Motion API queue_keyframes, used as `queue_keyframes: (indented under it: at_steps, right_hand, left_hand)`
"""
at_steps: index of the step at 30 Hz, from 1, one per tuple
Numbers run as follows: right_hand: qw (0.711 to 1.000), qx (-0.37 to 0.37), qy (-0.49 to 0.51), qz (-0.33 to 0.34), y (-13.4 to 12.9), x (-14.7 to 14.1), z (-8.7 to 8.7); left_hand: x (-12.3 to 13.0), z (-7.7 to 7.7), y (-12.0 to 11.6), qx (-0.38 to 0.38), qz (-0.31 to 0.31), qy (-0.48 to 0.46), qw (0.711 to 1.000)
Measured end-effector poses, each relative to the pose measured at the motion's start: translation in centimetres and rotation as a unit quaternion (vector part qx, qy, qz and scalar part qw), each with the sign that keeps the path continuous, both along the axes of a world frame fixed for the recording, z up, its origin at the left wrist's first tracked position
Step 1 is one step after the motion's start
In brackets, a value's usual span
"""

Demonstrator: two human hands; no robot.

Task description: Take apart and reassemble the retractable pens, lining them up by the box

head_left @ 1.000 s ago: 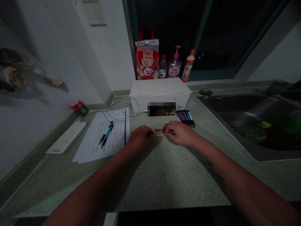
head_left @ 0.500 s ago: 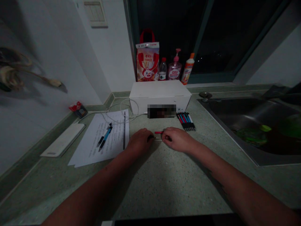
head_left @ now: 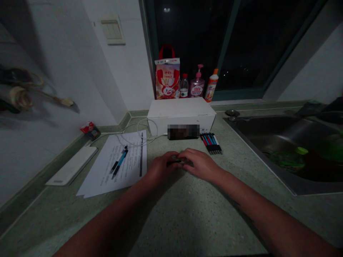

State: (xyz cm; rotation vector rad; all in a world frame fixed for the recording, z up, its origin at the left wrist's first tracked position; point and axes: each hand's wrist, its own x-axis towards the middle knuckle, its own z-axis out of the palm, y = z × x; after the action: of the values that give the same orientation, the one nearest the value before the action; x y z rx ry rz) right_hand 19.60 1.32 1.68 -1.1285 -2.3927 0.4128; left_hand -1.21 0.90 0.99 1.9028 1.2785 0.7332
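Observation:
Over the counter, my left hand (head_left: 164, 165) and my right hand (head_left: 199, 163) meet fingertip to fingertip. Both are closed round small pen parts, mostly hidden behind the fingers; a dark piece shows faintly between them. Just right of and beyond my right hand lies a row of several pens (head_left: 211, 143), with blue, red and white barrels and black grips. To the left, two blue-and-black pens (head_left: 119, 162) rest on printed paper sheets (head_left: 107, 185).
Behind the hands a phone (head_left: 183, 132) leans against a white box (head_left: 182, 107), with a white cable (head_left: 150, 137) attached. A power strip-like white slab (head_left: 72, 166) lies left. Bottles (head_left: 197, 87) and a bag (head_left: 167, 78) stand behind; a steel sink (head_left: 257, 157) is at right.
My hands have come together, closing the gap between them. The red pen barrel and thin clear piece seen there before are now hidden by my fingers. The view has tilted up slightly.

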Motion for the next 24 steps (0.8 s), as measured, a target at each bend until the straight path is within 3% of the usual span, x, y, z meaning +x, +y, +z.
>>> queue_keyframes:
  at_steps: [2, 5, 13, 24]
  right_hand:
    - [1.000, 0.001, 0.000, 0.011, 0.0, -0.1, -0.1]
    - [1.000, -0.006, 0.004, 0.002, 0.2, 0.1, 0.0]
    - [0.997, -0.047, 0.038, -0.046, 0.8, 0.6, 0.3]
    - [0.989, -0.065, 0.108, -0.080, 0.8, 0.5, -0.6]
  left_hand:
    - [0.2, -0.2, -0.2, -0.026, -0.010, -0.025, 0.999]
    - [0.0, -0.1, -0.1, -0.002, -0.011, -0.026, 1.000]
    - [-0.5, 1.0, 0.4, 0.056, 0.023, 0.077, 0.995]
    - [-0.4, 0.2, 0.5, 0.018, 0.030, 0.060, 0.998]
